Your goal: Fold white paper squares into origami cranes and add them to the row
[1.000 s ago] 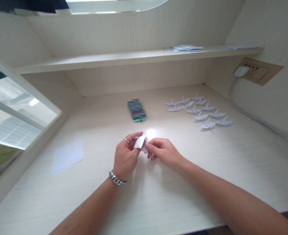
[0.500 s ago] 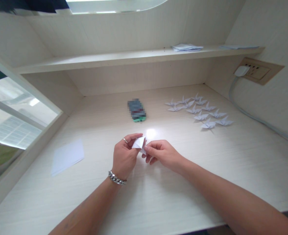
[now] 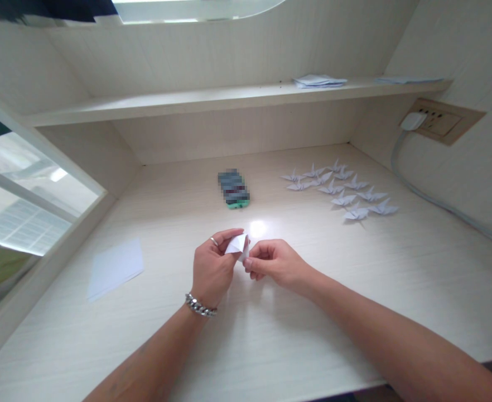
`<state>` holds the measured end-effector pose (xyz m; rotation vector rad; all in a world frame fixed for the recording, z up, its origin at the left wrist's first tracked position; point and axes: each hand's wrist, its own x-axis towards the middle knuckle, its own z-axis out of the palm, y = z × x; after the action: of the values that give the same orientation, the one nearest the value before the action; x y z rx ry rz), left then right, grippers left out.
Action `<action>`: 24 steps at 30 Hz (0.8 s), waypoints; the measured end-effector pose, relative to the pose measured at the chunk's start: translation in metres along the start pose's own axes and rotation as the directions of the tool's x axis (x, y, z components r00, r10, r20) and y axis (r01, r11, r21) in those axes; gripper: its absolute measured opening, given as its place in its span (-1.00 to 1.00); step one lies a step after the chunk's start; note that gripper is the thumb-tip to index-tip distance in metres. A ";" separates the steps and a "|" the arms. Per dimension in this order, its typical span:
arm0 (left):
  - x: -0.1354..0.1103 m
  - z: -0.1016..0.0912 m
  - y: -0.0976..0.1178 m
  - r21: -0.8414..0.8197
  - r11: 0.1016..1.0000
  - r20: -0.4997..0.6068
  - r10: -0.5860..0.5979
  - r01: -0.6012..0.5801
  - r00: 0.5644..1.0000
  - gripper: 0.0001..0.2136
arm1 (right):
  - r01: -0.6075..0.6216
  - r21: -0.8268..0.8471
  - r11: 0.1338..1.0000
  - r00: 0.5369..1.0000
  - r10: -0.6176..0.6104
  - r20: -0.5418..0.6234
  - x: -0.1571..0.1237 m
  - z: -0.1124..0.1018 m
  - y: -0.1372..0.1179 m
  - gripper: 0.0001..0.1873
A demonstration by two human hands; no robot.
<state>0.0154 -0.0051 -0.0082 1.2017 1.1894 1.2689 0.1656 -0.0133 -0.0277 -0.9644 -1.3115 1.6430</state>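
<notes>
Folded white paper point(image 3: 237, 245) is being held up just in front of the phone point(image 3: 233, 188), on the side towards the person. Its long axis is running roughly left to right, rising slightly at the right end, with one point hanging down near the right hand. The left hand point(image 3: 213, 268) is grasping the paper's left end between thumb and fingers, and it is the nearer hand, wrapped closely about that end. A ring point(image 3: 214, 241) is sitting on one of its fingers, and a chain bracelet point(image 3: 201, 305) is circling its wrist. The right hand point(image 3: 273, 263) is coming from the right side of the paper, pinching its right end between thumb and first finger, with the other fingers curled under. Neither hand is resting on the surface point(image 3: 313, 318). Paper cranes point(image 3: 338, 192) are lying in loose rows to the right of the phone, and a loose sheet of paper point(image 3: 115, 268) is lying to its left, nearer the person. A shelf point(image 3: 187, 103) is running behind the phone, carrying a small stack of papers point(image 3: 319, 81).
</notes>
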 end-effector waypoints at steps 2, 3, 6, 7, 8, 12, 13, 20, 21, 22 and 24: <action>0.000 0.000 0.001 0.003 1.000 -0.005 -0.002 0.002 1.000 -0.70 | -0.010 -0.010 1.000 1.000 0.010 0.004 0.000 0.000 0.001 -0.72; 0.001 0.001 0.001 0.006 1.000 -0.012 -0.002 0.002 1.000 -0.70 | -0.026 -0.012 1.000 1.000 0.027 0.008 -0.001 -0.001 0.001 -0.74; 0.002 0.001 0.001 0.003 1.000 -0.038 0.006 -0.006 0.999 -0.72 | -0.098 0.019 0.995 0.994 0.097 0.040 -0.002 -0.002 -0.001 -0.71; 0.003 0.001 0.001 -0.003 1.000 -0.042 0.006 -0.007 0.999 -0.72 | -0.119 0.034 0.992 0.992 0.117 0.057 -0.002 -0.002 -0.003 -0.69; 0.003 0.001 0.001 -0.010 1.000 -0.041 0.005 -0.006 0.999 -0.71 | -0.134 0.049 0.990 0.989 0.130 0.069 -0.002 -0.003 -0.004 -0.67; 0.002 0.001 0.001 -0.037 0.999 -0.012 -0.001 0.001 1.000 -0.71 | -0.138 0.062 0.989 0.990 0.135 0.050 -0.002 -0.002 -0.007 -0.61; 0.001 0.001 0.001 -0.040 0.999 -0.007 0.000 -0.001 1.000 -0.71 | -0.121 0.048 0.991 0.992 0.119 0.041 -0.001 -0.002 -0.006 -0.61; 0.000 0.002 0.001 -0.028 1.000 0.001 0.006 -0.006 1.000 -0.72 | -0.037 -0.066 0.997 0.999 0.039 0.026 -0.001 -0.002 0.001 -0.78; 0.000 0.002 0.000 -0.027 1.000 0.004 0.007 -0.007 1.000 -0.72 | -0.050 -0.069 0.996 0.998 0.053 0.031 -0.002 -0.002 0.000 -0.79; 0.000 0.001 0.000 -0.027 1.000 0.006 0.009 -0.009 1.000 -0.72 | -0.065 -0.066 0.996 0.997 0.068 0.041 -0.002 -0.002 -0.001 -0.79; 0.001 0.000 -0.001 -0.034 0.999 0.010 0.012 -0.011 1.000 -0.72 | -0.087 -0.049 0.995 0.994 0.090 0.063 -0.003 -0.003 -0.003 -0.77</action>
<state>0.0157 -0.0042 -0.0088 1.1908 1.1512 1.2853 0.1694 -0.0143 -0.0248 -1.0179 -1.3729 1.7309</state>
